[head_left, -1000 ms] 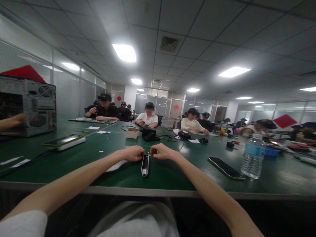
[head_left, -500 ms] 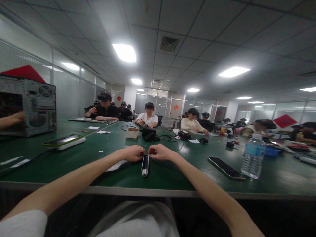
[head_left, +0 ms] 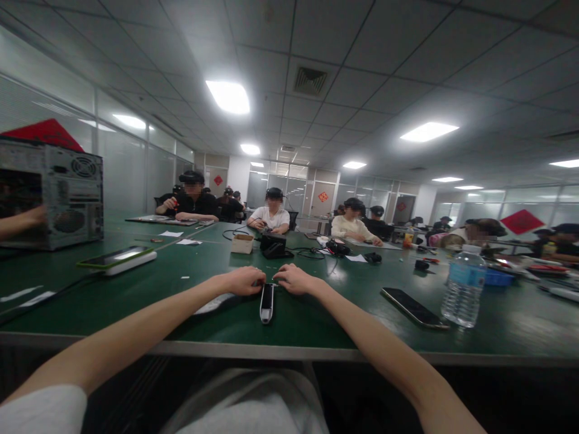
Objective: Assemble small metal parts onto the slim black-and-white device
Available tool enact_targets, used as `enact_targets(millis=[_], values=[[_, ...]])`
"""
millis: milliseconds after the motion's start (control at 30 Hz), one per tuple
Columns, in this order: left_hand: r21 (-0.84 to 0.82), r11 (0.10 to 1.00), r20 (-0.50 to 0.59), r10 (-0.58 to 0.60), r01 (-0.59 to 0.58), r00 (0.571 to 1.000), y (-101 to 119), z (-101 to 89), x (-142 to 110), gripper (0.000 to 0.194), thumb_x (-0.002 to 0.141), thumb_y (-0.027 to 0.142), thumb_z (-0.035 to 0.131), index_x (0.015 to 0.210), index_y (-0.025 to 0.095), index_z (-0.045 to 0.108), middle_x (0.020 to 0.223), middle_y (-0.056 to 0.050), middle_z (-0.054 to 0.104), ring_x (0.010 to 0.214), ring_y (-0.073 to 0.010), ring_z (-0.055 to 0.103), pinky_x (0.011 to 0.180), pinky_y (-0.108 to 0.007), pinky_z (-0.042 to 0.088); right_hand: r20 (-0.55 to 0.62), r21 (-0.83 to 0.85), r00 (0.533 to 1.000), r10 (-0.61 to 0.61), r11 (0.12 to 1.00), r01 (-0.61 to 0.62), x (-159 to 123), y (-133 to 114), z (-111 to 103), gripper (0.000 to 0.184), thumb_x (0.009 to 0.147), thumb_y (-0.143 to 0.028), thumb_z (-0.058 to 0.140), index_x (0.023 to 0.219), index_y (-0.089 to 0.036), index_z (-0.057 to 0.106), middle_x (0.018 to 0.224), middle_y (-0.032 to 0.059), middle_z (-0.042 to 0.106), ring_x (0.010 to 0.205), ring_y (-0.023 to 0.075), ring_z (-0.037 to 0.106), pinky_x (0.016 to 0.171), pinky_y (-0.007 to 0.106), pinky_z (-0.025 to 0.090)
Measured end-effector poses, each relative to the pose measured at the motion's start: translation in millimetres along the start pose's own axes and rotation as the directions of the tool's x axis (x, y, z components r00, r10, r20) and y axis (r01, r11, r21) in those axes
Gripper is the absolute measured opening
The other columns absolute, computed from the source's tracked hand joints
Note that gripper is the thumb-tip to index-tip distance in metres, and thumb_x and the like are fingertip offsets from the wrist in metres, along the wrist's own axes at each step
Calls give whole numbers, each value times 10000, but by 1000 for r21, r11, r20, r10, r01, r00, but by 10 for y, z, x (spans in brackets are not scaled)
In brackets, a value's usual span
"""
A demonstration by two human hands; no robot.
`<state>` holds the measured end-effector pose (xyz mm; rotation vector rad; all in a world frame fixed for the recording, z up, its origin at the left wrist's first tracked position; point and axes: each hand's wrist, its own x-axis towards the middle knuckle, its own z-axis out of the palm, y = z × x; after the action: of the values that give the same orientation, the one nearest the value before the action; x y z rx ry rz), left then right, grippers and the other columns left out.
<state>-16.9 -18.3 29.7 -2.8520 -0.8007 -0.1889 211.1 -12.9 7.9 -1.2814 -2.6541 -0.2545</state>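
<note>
A narrow dark device with a silver edge (head_left: 266,303) lies lengthwise on the green table (head_left: 136,301) in front of me. My left hand (head_left: 244,281) is curled in a loose fist, its fingertips touching the device's far left corner. My right hand (head_left: 294,279) rests with fingers bent against the far right corner; what its fingertips pinch is too small to make out. A flat pale piece (head_left: 212,304) lies on the table under my left wrist.
A phone (head_left: 414,307) and a water bottle (head_left: 464,286) stand to the right. At left are a flat white-and-green device (head_left: 117,260) and an open computer case (head_left: 49,193). A small box (head_left: 242,243), a black unit (head_left: 272,246) and several seated people are across the table.
My right hand has shifted slightly left and lowered onto the device's far end, its fingers flattening a little. My left hand has barely moved.
</note>
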Motion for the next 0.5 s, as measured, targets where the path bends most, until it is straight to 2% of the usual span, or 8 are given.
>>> enact_targets(millis=[167,333,500], values=[[12,1000,-1,8,-8,1000,-12,8,2,103,831,236,549,900,203,618,855,-23,662,789,-180,611,690,-250,439,39,-2,999,-20,1000,20,2,-26,-37,324,896,-243,516,1178,-189,666,1190,149,592,1094,263,527,925,376,397],[25,1000,0,13,-13,1000,-12,11,3,107,829,229,549,907,198,616,848,-24,663,782,-183,612,681,-251,437,32,9,999,16,1000,-16,-2,-24,-17,394,909,-291,512,1274,-170,594,1238,173,570,1127,278,519,937,392,399],[26,1000,-5,13,-13,1000,-29,35,11,110,826,222,551,908,200,622,857,-25,666,803,-184,616,690,-247,439,90,-27,996,18,1000,-15,29,-5,67,418,933,-364,463,1301,-199,572,1254,151,575,1141,271,520,942,390,403]])
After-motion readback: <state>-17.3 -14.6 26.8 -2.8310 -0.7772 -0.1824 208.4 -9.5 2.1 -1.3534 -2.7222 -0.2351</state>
